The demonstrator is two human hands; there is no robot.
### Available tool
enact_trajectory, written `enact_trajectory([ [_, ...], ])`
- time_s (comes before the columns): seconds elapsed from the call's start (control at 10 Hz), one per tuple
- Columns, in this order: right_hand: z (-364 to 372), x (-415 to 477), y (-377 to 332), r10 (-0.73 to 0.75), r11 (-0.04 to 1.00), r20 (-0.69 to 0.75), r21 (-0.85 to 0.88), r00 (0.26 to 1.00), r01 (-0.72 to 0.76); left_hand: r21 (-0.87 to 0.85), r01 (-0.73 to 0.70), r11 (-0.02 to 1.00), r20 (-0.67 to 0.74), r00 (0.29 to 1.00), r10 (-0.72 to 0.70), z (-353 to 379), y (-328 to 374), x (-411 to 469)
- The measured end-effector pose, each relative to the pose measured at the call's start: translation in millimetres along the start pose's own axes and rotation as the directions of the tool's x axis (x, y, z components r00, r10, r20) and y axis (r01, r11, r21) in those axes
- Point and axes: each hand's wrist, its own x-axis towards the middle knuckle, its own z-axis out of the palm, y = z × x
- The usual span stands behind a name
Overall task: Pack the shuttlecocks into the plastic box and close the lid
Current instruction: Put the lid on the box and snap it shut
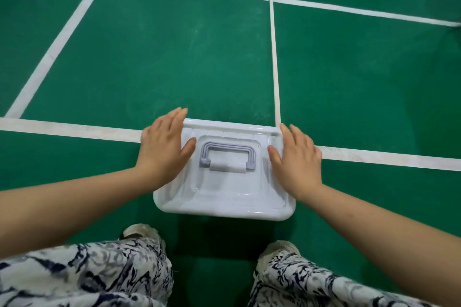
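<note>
The green court floor (199, 57) carries the plastic box (224, 209), lid (224, 192) on, across a white line (74, 128). The left hand (163, 148) and right hand (298, 161) lie flat, fingers spread, on the lid's ends, flanking the grey handle (227, 154).

lid (224, 189) on box, left hand (163, 149) and right hand (298, 163) on its sides

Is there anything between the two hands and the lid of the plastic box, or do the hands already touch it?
Nothing visible stands between them. The left hand lies flat on the left edge of the lid, and the right hand on its right edge. The folded grey handle sits between the hands, untouched. No shuttlecocks show on the floor.
</note>
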Motion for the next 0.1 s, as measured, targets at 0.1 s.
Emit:
enact_trajectory([
  [0.1, -2.7, 14.7, -12.4, -0.168, 0.972, 0.048, -0.16, 0.985, 0.174, 0.129, -0.158, 0.979, 0.078, 0.986, 0.149, -1.2, 10.5, 12.2],
])
